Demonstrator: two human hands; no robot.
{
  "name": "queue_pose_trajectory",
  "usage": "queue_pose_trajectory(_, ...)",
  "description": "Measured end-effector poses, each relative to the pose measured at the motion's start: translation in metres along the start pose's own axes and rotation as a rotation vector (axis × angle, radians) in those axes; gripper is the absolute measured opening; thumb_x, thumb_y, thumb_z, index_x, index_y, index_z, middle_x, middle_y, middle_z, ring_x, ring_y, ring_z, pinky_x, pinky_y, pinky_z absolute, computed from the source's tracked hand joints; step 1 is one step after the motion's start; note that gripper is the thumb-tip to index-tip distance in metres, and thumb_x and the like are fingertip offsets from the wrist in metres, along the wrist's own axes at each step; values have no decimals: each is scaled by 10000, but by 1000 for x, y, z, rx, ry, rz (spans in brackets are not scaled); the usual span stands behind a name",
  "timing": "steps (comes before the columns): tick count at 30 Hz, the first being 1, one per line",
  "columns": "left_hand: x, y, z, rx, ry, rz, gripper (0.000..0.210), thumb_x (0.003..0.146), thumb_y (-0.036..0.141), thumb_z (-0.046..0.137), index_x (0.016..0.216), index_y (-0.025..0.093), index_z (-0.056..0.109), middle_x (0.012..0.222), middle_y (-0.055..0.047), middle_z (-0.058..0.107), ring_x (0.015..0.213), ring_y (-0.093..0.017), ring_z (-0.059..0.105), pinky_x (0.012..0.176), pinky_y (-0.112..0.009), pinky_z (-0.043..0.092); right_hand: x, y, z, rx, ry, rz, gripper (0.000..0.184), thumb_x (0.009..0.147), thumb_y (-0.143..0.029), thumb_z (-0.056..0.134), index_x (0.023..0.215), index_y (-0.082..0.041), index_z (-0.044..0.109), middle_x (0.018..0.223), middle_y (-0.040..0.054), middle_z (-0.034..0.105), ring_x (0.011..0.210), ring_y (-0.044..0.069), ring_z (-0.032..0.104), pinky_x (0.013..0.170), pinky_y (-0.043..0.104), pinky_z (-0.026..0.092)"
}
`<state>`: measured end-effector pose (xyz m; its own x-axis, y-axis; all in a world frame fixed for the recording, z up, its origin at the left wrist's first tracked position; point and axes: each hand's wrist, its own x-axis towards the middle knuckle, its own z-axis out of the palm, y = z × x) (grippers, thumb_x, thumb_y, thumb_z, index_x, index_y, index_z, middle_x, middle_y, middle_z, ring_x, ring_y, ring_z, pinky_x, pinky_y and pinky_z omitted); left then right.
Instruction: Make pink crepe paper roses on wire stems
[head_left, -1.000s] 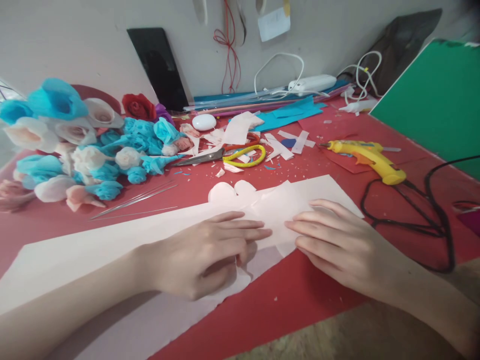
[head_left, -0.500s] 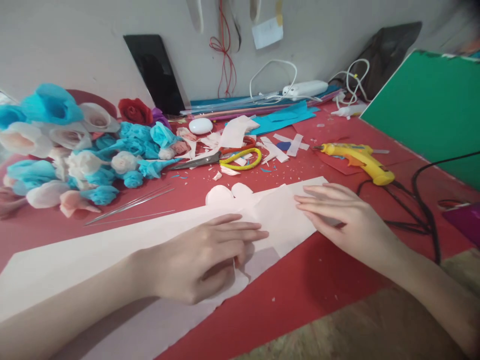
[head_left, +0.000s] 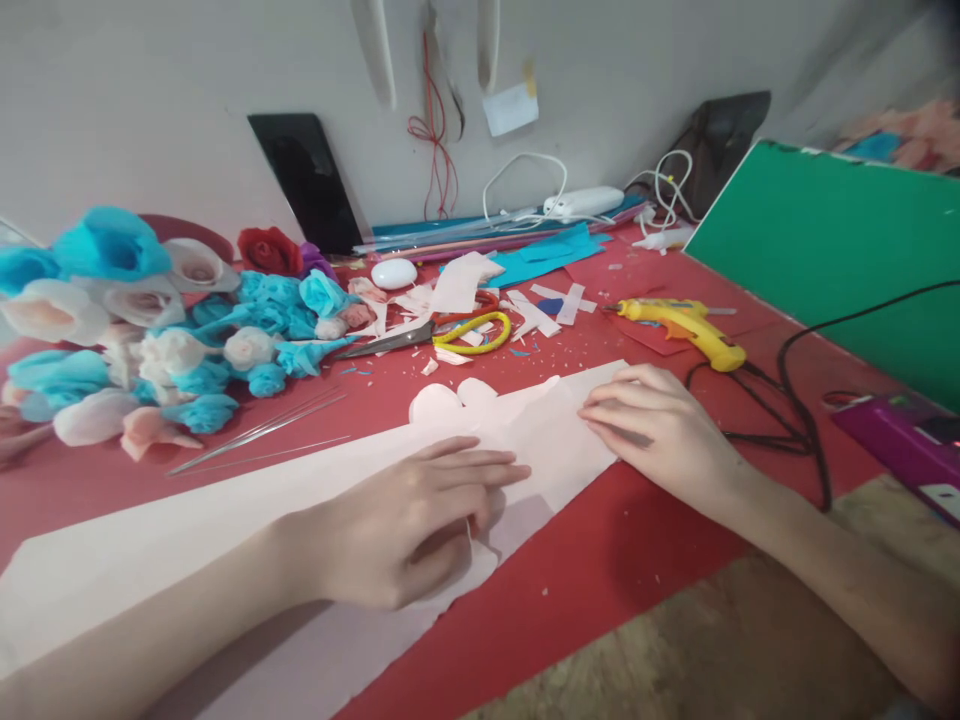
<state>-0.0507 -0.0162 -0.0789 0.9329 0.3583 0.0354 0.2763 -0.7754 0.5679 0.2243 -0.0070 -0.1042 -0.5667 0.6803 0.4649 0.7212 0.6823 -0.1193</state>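
Note:
A long pale pink paper sheet (head_left: 225, 475) lies slantwise on the red table. My left hand (head_left: 409, 520) rests on it, fingers stretched out to the right, thumb partly tucked beneath. A smaller pale paper piece (head_left: 536, 425) lies over the sheet between my hands, slightly buckled. At its right end, my right hand (head_left: 660, 425) has fingertips and thumb drawn together on the paper; the exact grip is partly hidden. Two rounded paper petals (head_left: 436, 403) stick out past the sheet's far edge. One more rounded paper edge (head_left: 480, 565) shows below my left hand.
Crepe-paper flowers (head_left: 172, 350) crowd the left, beside thin wires (head_left: 255, 432). Scissors with red and yellow handles (head_left: 472, 332) lie among paper scraps (head_left: 532, 315). A yellow glue gun (head_left: 686, 330) with black cord sits right, near a green board (head_left: 840, 260) and a purple device (head_left: 900, 440).
My right hand's fingers have drawn closer together at the paper's right end, and the small piece has buckled slightly. My left hand stays put. The camera view has shifted a little.

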Motion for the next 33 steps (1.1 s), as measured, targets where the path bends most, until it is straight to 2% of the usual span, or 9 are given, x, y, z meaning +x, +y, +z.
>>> queue_pose_trajectory(6,-2,0,1,20,-6,-11,184,745,60,426,847,205,479,1310,-58,514,1297,-145,347,1108,-345,223,-1,-5,2,-53,-78,28,201,853,-129,476,972,-148,636,908,58,617,889,191,465,813,358,407)
queue_pose_trajectory(12,-3,0,3,38,0,-15,184,729,67,428,840,209,468,1316,-52,505,1300,-145,340,1113,-355,212,5,-3,2,-61,-210,30,402,797,-84,450,1181,-157,545,1022,80,563,940,209,438,831,369,405)
queue_pose_trajectory(17,-4,-1,4,47,6,-11,168,730,81,435,834,208,467,1366,-55,451,1303,-156,335,1108,-370,224,16,6,6,-62,-274,29,520,708,-99,462,1222,-141,523,898,92,553,817,219,434,729,382,421)
queue_pose_trajectory(21,-4,-1,4,62,14,-7,178,729,79,434,847,206,475,1382,-52,431,1312,-163,320,1103,-370,236,20,10,7,-34,-268,7,533,689,-119,478,1220,-96,522,873,99,558,792,217,439,729,387,408)
queue_pose_trajectory(24,-4,0,4,66,4,-10,182,727,77,431,847,207,473,1376,-52,437,1304,-165,335,1103,-382,232,17,12,7,16,-211,-1,429,742,-137,485,1163,-100,562,874,94,576,818,209,463,773,387,389)
queue_pose_trajectory(27,-4,1,3,71,8,-8,181,728,80,428,849,207,471,1369,-53,445,1300,-163,341,1101,-384,234,13,16,6,89,-142,9,206,821,-170,483,933,-162,655,817,55,612,797,178,493,791,358,374)
queue_pose_trajectory(29,-4,1,3,73,7,-4,183,727,79,427,850,207,473,1355,-55,462,1300,-157,341,1099,-377,239,11,20,6,140,-117,41,166,842,-206,503,805,-168,660,770,43,629,753,165,507,753,335,385)
queue_pose_trajectory(33,-4,2,3,75,10,-3,183,722,77,430,845,207,471,1363,-56,453,1296,-152,346,1098,-367,242,17,26,6,241,-150,114,143,826,-229,548,742,-165,644,734,40,633,735,158,524,698,292,420)
